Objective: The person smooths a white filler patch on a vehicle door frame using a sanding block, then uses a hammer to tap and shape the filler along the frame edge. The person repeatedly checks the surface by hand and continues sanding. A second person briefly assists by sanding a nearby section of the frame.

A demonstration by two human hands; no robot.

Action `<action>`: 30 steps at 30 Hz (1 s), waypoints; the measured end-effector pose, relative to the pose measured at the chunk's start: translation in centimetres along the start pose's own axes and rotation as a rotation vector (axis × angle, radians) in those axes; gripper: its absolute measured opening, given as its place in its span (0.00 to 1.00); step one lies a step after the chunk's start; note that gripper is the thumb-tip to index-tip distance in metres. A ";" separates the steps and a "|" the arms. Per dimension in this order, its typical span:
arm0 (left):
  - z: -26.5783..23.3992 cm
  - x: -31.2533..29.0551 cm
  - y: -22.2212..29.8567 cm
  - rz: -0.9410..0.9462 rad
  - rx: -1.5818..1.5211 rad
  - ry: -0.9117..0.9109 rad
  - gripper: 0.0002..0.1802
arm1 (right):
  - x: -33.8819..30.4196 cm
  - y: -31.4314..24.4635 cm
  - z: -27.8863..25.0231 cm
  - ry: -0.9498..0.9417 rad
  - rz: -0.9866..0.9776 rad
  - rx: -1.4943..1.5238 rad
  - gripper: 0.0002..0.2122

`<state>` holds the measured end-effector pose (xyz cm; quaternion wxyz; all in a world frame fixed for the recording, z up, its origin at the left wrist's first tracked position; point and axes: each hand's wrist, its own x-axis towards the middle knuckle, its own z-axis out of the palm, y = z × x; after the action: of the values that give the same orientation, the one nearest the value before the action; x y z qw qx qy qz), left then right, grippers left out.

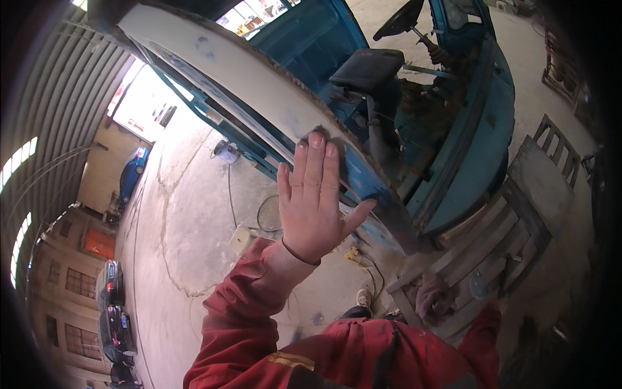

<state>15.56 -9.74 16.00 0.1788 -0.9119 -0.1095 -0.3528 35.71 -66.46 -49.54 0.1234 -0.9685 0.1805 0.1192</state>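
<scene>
My left hand (314, 194) lies with fingers outstretched over the body panel (253, 84) of a blue vehicle cab (495, 129). Its fingertips reach the panel's edge, and the thumb points out to the right. Pale coating covers much of the panel, with blue paint showing around the hand. Inside the open cab are a black seat (369, 68) and a steering wheel (398, 19). At lower right my right hand (495, 307) is dim beyond its red sleeve, close to a slatted wooden rack (518, 227); its fingers cannot be made out.
A crumpled brown cloth (433, 298) rests on the rack. On the concrete floor stand a bucket (226, 152) and a beige stool-like object (242, 240), with a yellow corded item (354, 255) near my foot. Parked cars (116, 327) line the far left.
</scene>
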 end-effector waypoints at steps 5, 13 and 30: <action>-1.2 1.3 -1.1 -0.046 0.101 0.003 0.57 | 1.3 0.6 -1.2 -0.121 -0.233 0.175 0.23; -0.2 -0.5 -0.3 0.068 -0.063 -0.043 0.59 | 0.6 -0.6 -1.9 -0.004 -0.121 -0.031 0.23; 3.7 4.5 -2.7 -0.336 -1.803 0.200 0.33 | -20.9 -15.4 -24.5 0.253 -0.400 1.437 0.19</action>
<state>20.19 -5.45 17.20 -0.6441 -0.6435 0.0918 -0.4032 27.17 -52.77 -17.72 0.7220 -0.6703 0.0476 -0.1647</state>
